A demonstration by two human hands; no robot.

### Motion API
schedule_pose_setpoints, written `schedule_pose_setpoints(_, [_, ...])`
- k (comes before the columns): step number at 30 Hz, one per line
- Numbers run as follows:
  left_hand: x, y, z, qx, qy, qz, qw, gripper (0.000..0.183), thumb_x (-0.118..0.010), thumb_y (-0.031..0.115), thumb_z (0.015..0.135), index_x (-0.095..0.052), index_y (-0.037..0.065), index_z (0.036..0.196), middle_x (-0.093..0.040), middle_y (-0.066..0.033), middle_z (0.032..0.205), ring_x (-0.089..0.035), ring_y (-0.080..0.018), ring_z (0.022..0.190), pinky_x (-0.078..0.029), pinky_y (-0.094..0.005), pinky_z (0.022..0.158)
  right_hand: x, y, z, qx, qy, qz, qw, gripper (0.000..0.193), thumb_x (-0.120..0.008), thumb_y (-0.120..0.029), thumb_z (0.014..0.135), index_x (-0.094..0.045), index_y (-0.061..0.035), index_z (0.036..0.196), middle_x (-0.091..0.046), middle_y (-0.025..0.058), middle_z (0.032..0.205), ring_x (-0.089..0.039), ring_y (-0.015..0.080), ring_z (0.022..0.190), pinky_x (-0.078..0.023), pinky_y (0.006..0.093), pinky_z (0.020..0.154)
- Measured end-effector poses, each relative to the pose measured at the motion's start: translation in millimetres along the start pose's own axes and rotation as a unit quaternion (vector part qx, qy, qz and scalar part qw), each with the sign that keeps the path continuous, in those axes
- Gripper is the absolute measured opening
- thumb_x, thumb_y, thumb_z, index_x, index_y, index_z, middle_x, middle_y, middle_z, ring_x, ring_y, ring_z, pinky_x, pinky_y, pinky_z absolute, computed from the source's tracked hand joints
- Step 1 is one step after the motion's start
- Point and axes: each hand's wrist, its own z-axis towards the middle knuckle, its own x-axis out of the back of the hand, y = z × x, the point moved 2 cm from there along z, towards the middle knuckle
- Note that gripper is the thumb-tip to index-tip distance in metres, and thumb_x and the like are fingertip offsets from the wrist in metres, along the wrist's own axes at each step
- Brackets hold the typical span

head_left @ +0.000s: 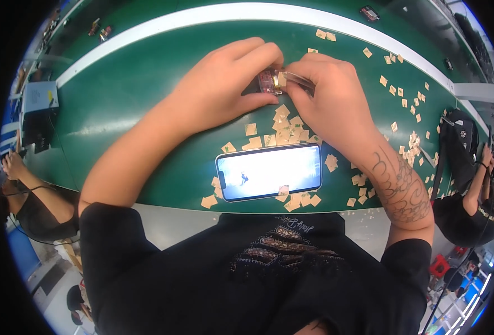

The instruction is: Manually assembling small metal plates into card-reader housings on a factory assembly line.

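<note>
My left hand (pixel 241 72) holds a small dark red circuit board (pixel 267 82) between thumb and fingers, just above the green table. In my right hand (pixel 330 84) is a pair of metal tweezers (pixel 300 80), pinched between thumb and index finger. Its tips meet a small tan square of tape (pixel 282 79) at the board's right edge; whether the square is stuck to the board I cannot tell. Below my hands lies a pile of similar tan squares (pixel 287 131). Between my forearms a phone (pixel 269 172) with a bright lit screen lies flat, a few squares touching its edges.
More tan squares (pixel 413 148) are scattered over the right side of the green table (pixel 118 84). A white rail (pixel 202 18) runs along the far edge. At far left stands a grey box (pixel 41 96); a black bag (pixel 460 134) sits at right. Other people work at both sides.
</note>
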Motion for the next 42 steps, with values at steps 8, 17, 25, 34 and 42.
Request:
schedule_pose_setpoints(8, [-1.8,6.8,-1.4,0.024,-0.008,0.034,0.999,0.046,-0.09,0.009,0.08,-0.061,0.008,0.115,-0.064,-0.0103,0.104,-0.068,-0.0349,0.099,-0.056,-0.0437,0.083,-3.9,15.0,-4.1,-0.016,0.027,0.041,0.999,0.018,-0.074,-0.009,0.092,-0.079,-0.005,0.108,-0.073,0.0152,0.095,-0.072,0.0387,0.09,-0.058,0.0479,0.083])
schedule_pose_setpoints(17, [-1.8,-0.7,2.4,0.025,0.056,-0.033,0.998,0.041,-0.085,0.001,0.086,-0.066,0.006,0.122,-0.068,-0.0064,0.102,-0.064,-0.0184,0.085,-0.049,-0.0301,0.07,-2.1,25.9,3.8,-0.058,-0.037,0.192,0.979,0.021,-0.076,-0.008,0.092,-0.074,-0.0002,0.111,-0.079,0.0196,0.103,-0.078,0.0347,0.096,-0.061,0.0396,0.086])
schedule_pose_setpoints(25, [-3.1,3.2,8.8,0.155,0.003,-0.098,0.983,0.025,-0.074,0.001,0.096,-0.063,0.004,0.119,-0.067,-0.0082,0.078,-0.064,-0.0194,0.071,-0.053,-0.033,0.069,-0.2,22.0,7.6,-0.096,-0.039,0.175,0.979,0.02,-0.076,-0.01,0.093,-0.075,-0.0002,0.11,-0.08,0.0193,0.101,-0.079,0.0342,0.097,-0.061,0.0401,0.086])
schedule_pose_setpoints(34, [15.4,-71.7,24.4,0.149,0.182,0.019,0.972,0.021,-0.077,0.006,0.097,-0.068,0.006,0.116,-0.066,-0.0012,0.085,-0.056,-0.0071,0.072,-0.046,-0.0245,0.066,4.5,25.4,6.6,-0.04,0.032,0.04,0.998,0.038,-0.077,-0.019,0.097,-0.066,-0.0041,0.13,-0.071,0.0141,0.115,-0.072,0.0332,0.099,-0.059,0.0412,0.086])
schedule_pose_setpoints(42, [68.8,-158.6,47.9,0.184,0.206,0.24,0.931,0.039,-0.082,0.014,0.091,-0.067,0.006,0.126,-0.075,-0.0136,0.098,-0.069,-0.034,0.1,-0.056,-0.042,0.088,6.2,33.0,6.0,-0.02,0.035,0.096,0.995,0.016,-0.065,-0.011,0.103,-0.067,-0.0019,0.117,-0.073,0.0144,0.102,-0.073,0.03,0.094,-0.058,0.0399,0.082])
